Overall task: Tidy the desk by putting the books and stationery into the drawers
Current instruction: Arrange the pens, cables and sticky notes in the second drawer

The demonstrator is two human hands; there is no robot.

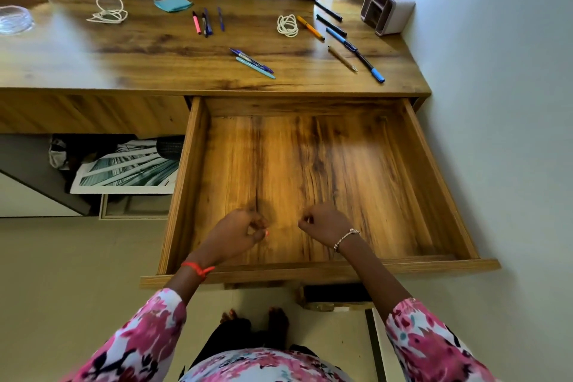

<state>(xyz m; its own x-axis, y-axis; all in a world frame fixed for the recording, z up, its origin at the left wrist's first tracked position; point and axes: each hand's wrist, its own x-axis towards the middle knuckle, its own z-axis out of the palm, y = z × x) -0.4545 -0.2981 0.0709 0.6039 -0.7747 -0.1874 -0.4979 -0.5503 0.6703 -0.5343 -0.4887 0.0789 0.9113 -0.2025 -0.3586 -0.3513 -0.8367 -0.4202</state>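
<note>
Drawer [186, 180] stands pulled fully out from under the worktop [155, 49], filling the centre of the frame, its wooden floor bare. Both hands hover over its near end, a little apart. The left hand [238, 236] and the right hand [325, 225] each have their fingers curled into a loose fist with nothing visible in them, though both are slightly blurred.

The stationery lies across the worktop in the upper half of the frame. A pink marker [196, 22] lies beside dark pens [206, 23] near a blue sticky-note pad [173, 3]. A teal pen [255, 67] lies against purple pens [251, 60] near the front edge. To the right are an orange pen [310, 28], black markers [328, 11], a blue marker [341, 39] and a brown pen [342, 58]. Two cord coils [108, 11] [287, 25] lie well apart. A desk organiser [387, 8] lies tipped on its side at the upper right.
</note>
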